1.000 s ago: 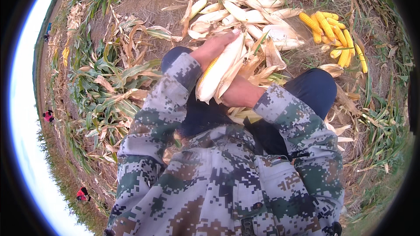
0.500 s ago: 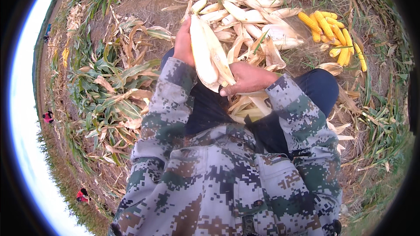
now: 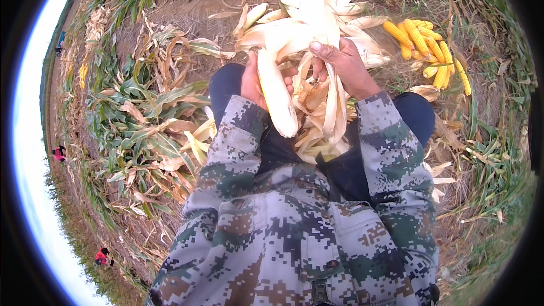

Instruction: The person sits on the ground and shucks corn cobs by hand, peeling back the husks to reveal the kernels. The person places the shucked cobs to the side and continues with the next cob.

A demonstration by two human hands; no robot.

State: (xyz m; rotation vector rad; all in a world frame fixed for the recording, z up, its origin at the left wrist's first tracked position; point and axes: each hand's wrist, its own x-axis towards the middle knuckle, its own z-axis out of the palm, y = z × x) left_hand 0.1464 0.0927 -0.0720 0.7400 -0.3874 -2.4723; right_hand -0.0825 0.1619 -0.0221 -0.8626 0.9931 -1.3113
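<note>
An ear of corn (image 3: 277,95) hangs tilted between my knees, pale husk still over most of it and a thin yellow strip showing along its left side. My left hand (image 3: 254,81) is closed around the ear from the left, fingertips coming out on its right. My right hand (image 3: 351,68) grips a pulled-away strip of husk (image 3: 334,105), thumb pressed on top. The strip dangles to the right of the ear, and more husk spreads upward past both hands. Just beyond lies a pile of unhusked ears (image 3: 345,8), partly hidden by the husk.
Bare yellow cobs (image 3: 422,39) lie heaped on the ground at the right. Green and dry corn stalks (image 3: 147,113) cover the left side. Loose husks (image 3: 317,150) lie between my legs. A person in red (image 3: 102,256) is far off at the left.
The husk has been peeled open: my right hand has moved from the ear's lower end up and right, pulling a strip away. My left hand has shifted lower and right with the ear.
</note>
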